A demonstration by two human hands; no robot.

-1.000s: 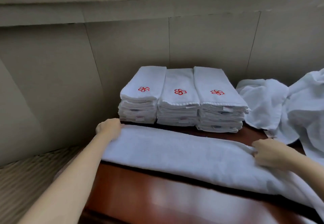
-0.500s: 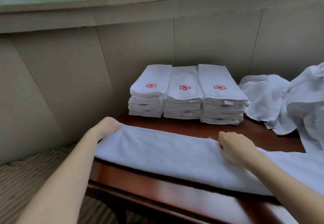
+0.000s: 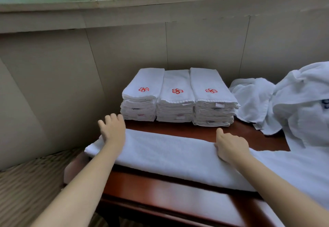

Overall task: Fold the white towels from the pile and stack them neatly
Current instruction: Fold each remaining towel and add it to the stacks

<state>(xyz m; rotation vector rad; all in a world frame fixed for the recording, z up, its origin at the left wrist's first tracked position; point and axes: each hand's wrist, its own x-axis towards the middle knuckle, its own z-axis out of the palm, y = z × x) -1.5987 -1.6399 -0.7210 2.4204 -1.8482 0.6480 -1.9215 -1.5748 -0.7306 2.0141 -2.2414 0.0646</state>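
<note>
The folded towel (image 3: pixel 169 155) runs lengthwise across the table (image 3: pixel 160 191), lower left to lower right. The left hand (image 3: pixel 114 132) hovers spread at its left end. The right hand (image 3: pixel 231 146) presses mid-length, fingers curled; whether it pinches cloth, I cannot tell.

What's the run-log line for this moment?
left hand: open, above long white folded towel | right hand: gripping towel's far edge | three stacks of folded white towels: behind

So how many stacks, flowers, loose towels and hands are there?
Stacks: 3, left, middle, right
Red flowers: 3
Long towel under the hands: 1
Loose pile: 1, too jumbled to count its towels
Hands: 2, left hand, right hand
Total: 10
</note>
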